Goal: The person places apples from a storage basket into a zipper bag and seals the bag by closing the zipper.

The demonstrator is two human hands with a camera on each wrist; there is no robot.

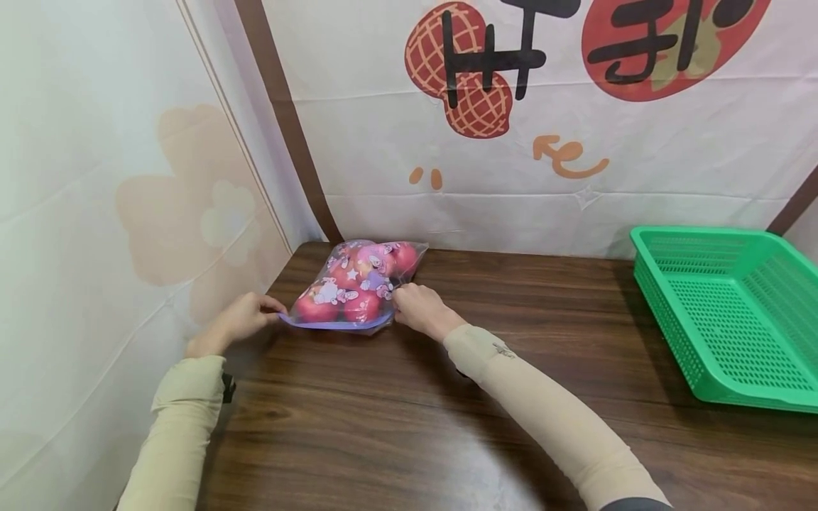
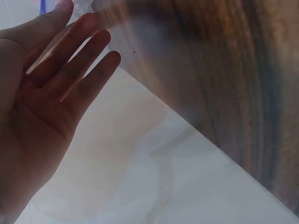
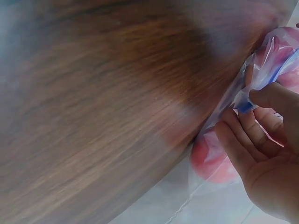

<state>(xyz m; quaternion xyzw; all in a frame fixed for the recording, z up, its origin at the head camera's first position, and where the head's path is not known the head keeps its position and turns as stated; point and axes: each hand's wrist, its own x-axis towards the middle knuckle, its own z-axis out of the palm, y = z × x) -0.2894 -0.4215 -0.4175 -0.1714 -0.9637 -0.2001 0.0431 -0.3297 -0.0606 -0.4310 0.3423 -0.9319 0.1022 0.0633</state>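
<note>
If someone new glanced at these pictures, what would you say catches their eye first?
Probably the clear zip bag of red apples at the far left corner of the dark wooden table, printed with cartoon figures. The left hand and the right hand pinch the two ends of its blue closing strip. Next comes the bright green plastic basket at the table's right edge.
</note>
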